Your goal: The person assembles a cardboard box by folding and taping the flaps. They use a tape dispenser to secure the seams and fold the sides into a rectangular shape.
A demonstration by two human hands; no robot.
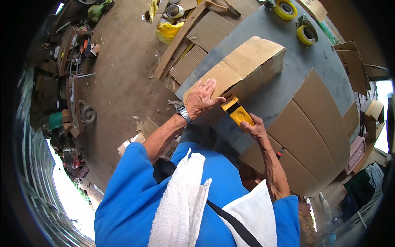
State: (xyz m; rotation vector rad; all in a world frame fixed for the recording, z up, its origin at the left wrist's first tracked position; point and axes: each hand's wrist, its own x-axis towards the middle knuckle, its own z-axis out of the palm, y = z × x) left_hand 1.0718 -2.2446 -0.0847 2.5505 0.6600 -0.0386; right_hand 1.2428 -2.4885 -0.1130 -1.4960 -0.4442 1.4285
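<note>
A long brown cardboard box (242, 61) stands on the grey table. My left hand (201, 96), with a metal watch at its wrist, lies flat on the box's near end, fingers stretched and thumb reaching over the edge. My right hand (256, 126) is closed around the end of a boxy yellow hand tool (237, 111) with a black band; its exact kind I cannot make out. The tool's far end is at the box's near edge, close to my left thumb. Whether it touches the cardboard is unclear.
A large creased cardboard sheet (308, 136) lies at the right of the table (263, 99), with a red-and-black pen-like object (281, 152) by my right forearm. Two yellow tape rolls (306, 34) sit at the far edge. Wooden boards (179, 39) and cardboard scraps lie to the left.
</note>
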